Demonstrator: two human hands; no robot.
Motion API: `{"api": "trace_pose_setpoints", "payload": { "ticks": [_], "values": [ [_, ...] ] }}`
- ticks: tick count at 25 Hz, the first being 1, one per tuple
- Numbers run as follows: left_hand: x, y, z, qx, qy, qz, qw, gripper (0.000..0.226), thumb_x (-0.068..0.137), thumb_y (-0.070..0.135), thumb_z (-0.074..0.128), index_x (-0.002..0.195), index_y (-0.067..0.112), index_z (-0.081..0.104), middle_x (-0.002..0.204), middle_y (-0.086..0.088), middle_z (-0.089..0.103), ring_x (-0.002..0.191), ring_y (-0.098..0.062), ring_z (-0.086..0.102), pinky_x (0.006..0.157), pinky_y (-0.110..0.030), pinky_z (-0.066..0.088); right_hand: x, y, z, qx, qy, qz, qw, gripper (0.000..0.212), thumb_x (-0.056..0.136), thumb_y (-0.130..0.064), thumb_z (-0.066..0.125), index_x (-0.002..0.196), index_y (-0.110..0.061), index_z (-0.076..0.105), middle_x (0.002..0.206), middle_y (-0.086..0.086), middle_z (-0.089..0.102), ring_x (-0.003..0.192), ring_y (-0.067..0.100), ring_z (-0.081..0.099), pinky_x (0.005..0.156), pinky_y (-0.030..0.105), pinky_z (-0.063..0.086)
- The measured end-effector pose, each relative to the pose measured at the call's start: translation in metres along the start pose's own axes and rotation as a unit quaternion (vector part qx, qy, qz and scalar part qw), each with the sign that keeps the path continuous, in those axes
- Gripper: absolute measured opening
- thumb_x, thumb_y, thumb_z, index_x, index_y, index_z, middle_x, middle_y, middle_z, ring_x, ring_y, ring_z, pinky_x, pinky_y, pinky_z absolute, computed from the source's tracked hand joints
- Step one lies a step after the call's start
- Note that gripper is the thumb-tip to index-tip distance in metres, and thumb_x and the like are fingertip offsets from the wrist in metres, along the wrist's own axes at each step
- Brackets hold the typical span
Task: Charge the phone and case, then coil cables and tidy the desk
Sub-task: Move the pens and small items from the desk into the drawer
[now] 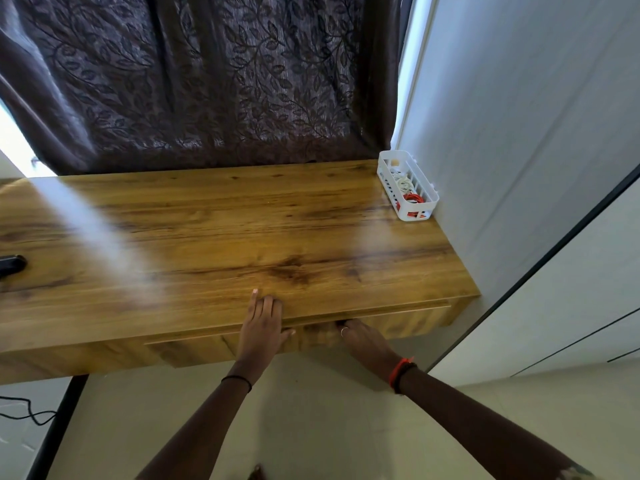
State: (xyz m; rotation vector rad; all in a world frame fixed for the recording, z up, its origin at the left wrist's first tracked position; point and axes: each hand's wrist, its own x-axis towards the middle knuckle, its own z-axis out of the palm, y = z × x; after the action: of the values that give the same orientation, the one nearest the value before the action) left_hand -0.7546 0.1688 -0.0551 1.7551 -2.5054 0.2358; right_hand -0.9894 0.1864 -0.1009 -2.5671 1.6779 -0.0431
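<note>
Resting flat on the front edge of the tabletop [225, 230], the left hand [263, 323] has its fingers straight and close together, the thumb hanging down over the edge; it holds nothing. Just beside it, the right hand [363, 341] reaches to the top of the drawer front [408, 323]. Its fingers go into the dark gap under the tabletop and are hidden there, so I cannot tell if they grip the drawer or only touch it.

The cables lie in a white basket [428, 197] at the far right corner of the tabletop, against the wall: a white coiled cable [403, 183] toward the back, a red coiled cable [412, 199] in front of it. At the left edge lies a black object [12, 265], cut off by the frame and too little seen to name. A dark curtain [207, 81] with a leaf pattern hangs behind the far edge. On the floor at the lower left runs a thin black cord [31, 412].
</note>
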Motion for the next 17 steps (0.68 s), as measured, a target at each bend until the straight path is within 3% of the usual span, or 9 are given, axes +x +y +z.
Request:
{"api": "trace_pose_setpoints", "payload": {
  "ticks": [5,11,15,17],
  "values": [
    [0.005,0.005,0.001,-0.001,0.021,-0.007,1.000,0.057,0.064,0.044,0.080,0.099,0.005,0.057,0.092,-0.009,0.056,0.094,-0.026,0.058,0.113,-0.047,0.027,0.008,0.001,-0.012,0.021,-0.019,-0.009,1.000,0.036,0.040,-0.013,0.089,0.064,-0.018,0.062,0.068,-0.002,0.063,0.060,0.011,0.063,0.042,0.017,0.043],
    [0.005,0.001,0.006,-0.028,0.019,-0.006,0.999,0.060,0.061,0.047,0.080,0.097,0.007,0.056,0.092,-0.008,0.055,0.094,-0.026,0.059,0.113,-0.046,0.029,0.003,0.001,-0.019,-0.015,-0.008,-0.046,0.999,0.038,0.037,-0.014,0.092,0.062,-0.019,0.064,0.066,-0.003,0.063,0.058,0.009,0.063,0.039,0.016,0.043],
    [0.010,-0.008,0.007,-0.020,0.012,0.016,1.000,0.064,0.067,0.061,0.069,0.103,0.009,0.056,0.098,-0.006,0.055,0.100,-0.025,0.057,0.117,-0.044,0.016,-0.002,0.007,-0.026,-0.043,0.003,-0.072,0.997,0.031,0.045,-0.012,0.088,0.062,-0.018,0.063,0.066,-0.002,0.062,0.056,0.011,0.061,0.038,0.018,0.041],
    [0.008,-0.013,0.007,-0.005,0.009,0.054,0.998,0.072,0.074,0.072,0.048,0.108,0.009,0.057,0.103,-0.007,0.057,0.104,-0.026,0.056,0.114,-0.047,0.016,-0.004,0.010,-0.035,-0.040,0.016,-0.112,0.993,0.013,0.066,-0.015,0.076,0.071,-0.014,0.064,0.074,0.003,0.064,0.063,0.017,0.063,0.045,0.024,0.046]
  ]
}}
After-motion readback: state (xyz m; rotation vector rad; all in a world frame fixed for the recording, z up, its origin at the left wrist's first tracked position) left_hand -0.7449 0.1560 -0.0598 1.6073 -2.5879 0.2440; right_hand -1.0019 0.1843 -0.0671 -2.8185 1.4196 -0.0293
